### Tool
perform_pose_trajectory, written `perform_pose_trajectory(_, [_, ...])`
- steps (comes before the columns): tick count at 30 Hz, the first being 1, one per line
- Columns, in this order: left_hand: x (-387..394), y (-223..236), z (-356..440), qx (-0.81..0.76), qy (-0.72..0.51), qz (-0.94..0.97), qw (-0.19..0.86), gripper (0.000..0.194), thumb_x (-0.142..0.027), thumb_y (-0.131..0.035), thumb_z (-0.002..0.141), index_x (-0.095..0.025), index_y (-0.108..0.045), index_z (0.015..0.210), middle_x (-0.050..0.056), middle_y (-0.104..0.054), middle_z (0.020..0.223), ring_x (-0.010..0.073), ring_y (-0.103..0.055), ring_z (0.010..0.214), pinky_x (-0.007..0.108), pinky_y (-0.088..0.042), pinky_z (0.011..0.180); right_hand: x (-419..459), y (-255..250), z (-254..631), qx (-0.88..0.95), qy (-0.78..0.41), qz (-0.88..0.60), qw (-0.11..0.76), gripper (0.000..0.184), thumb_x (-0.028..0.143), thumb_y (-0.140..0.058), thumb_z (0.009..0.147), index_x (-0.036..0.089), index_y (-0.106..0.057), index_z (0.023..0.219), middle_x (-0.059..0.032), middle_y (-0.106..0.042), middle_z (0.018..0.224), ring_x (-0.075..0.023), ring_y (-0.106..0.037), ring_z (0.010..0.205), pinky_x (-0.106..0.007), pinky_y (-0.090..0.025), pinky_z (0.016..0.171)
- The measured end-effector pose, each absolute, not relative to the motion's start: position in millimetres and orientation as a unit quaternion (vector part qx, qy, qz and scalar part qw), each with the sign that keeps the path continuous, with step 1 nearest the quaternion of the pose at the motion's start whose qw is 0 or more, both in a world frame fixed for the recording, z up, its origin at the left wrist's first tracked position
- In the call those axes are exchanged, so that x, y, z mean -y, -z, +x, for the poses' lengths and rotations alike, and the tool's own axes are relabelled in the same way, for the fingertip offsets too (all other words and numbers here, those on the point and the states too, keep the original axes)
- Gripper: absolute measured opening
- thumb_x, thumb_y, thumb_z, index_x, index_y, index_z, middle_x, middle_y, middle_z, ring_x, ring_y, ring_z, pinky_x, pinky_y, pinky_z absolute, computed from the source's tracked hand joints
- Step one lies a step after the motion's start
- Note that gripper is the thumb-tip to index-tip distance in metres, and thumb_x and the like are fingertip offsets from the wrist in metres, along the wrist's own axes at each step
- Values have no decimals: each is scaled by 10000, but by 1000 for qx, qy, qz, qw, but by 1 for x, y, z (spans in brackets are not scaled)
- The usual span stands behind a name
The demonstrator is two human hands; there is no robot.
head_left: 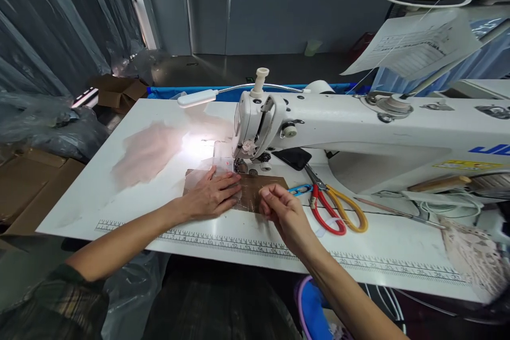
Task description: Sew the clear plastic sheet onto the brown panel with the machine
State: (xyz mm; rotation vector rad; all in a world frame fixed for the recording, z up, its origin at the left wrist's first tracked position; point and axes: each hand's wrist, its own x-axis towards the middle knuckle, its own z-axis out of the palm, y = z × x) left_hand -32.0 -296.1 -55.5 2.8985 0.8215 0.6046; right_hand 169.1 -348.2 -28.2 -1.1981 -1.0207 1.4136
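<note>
Here, a brown sheet lies at the needle under 2 hands

The flat brown rectangular sheet (249, 201) lies on the white tabletop (91, 196), its far edge by the metal presser foot (240, 166) of the long white sewing machine (319, 117). The machine's head rises directly beyond it, blocking that side. Just right of the sheet are small light-blue thread snips (300, 189), then metal scissors with 1 red and 1 yellow handle (317, 180), close to a flat black pointed piece (295, 157). To the left spreads sheer pale-pink fabric (147, 154), partly washed out by the lamp's glare. A printed black ruler scale (223, 243) runs along the near edge; cream lace (474, 257) sits at the far right.

Both forearms reach in from the near side. The left hand (215, 195) is palm down, fingers spread, flat over the sheet's left part. The right hand (281, 207) is curled above its right end, thumb and forefinger pressed together; I cannot tell whether anything is pinched between them.
</note>
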Motion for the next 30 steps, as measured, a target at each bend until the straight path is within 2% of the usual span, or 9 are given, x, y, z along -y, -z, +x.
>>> perform_pose_trajectory(5, [300,53,-25,-239,-265,931,76,821,-720,-606,733,-82,-502,1240,205,-597,1211,325,-543,1167,544,-377,1048,334,15,156,313,-613,-438,578,300,424,-726,684,209,-524,738,46,-449,582,-104,-435,533,-224,-362,478])
perform_pose_trajectory(7, [300,55,-21,-249,-276,923,101,692,-650,-629,765,-93,-532,1165,180,-635,1115,299,-587,1083,503,-438,994,333,12,151,294,-618,-411,602,289,408,-719,679,214,-507,709,41,-439,597,-110,-441,549,-233,-380,492])
perform_pose_trajectory(10, [298,56,-19,-273,-303,903,135,225,-341,-539,916,-132,-610,957,92,-685,943,207,-643,906,442,-478,938,331,10,147,293,-618,-385,620,294,411,-702,687,221,-477,699,39,-422,627,-114,-447,570,-244,-396,516])
perform_pose_trajectory(12, [297,53,-20,-283,-328,884,174,160,-235,-513,922,-144,-637,876,52,-699,892,170,-644,850,399,-494,902,331,12,150,331,-598,-399,611,303,438,-679,720,224,-466,695,42,-405,625,-114,-435,564,-243,-384,509])
perform_pose_trajectory(18, [298,38,-30,-313,-322,859,245,127,-250,-621,882,-161,-688,821,12,-711,794,154,-624,777,323,-516,767,334,22,175,661,-349,-528,403,245,434,-623,793,215,-626,904,-34,-555,802,-137,-475,589,-277,-388,544])
perform_pose_trajectory(22, [297,37,-33,-318,-309,868,225,116,-229,-610,890,-166,-699,851,7,-715,793,152,-621,775,321,-517,769,340,18,189,801,-208,-520,211,180,316,-525,836,200,-651,784,-95,-583,965,-163,-533,643,-309,-409,585])
perform_pose_trajectory(24, [296,37,-33,-306,-314,873,215,142,-234,-587,906,-169,-698,846,12,-714,819,153,-632,800,351,-509,833,342,14,190,807,-231,-500,216,189,291,-514,837,193,-619,714,-115,-569,1065,-213,-581,801,-340,-449,675])
perform_pose_trajectory(27, [295,38,-33,-287,-325,876,213,179,-253,-555,921,-165,-691,846,49,-692,942,171,-635,907,362,-502,865,342,11,179,761,-357,-435,322,213,317,-506,875,207,-602,720,-100,-547,1160,-259,-524,1103,-374,-440,871])
perform_pose_trajectory(30, [296,38,-31,-279,-348,863,238,182,-222,-522,927,-152,-671,848,52,-679,894,161,-632,880,320,-516,809,338,17,162,689,-473,-385,392,224,376,-462,926,223,-594,831,-59,-600,956,-193,-572,904,-320,-453,780])
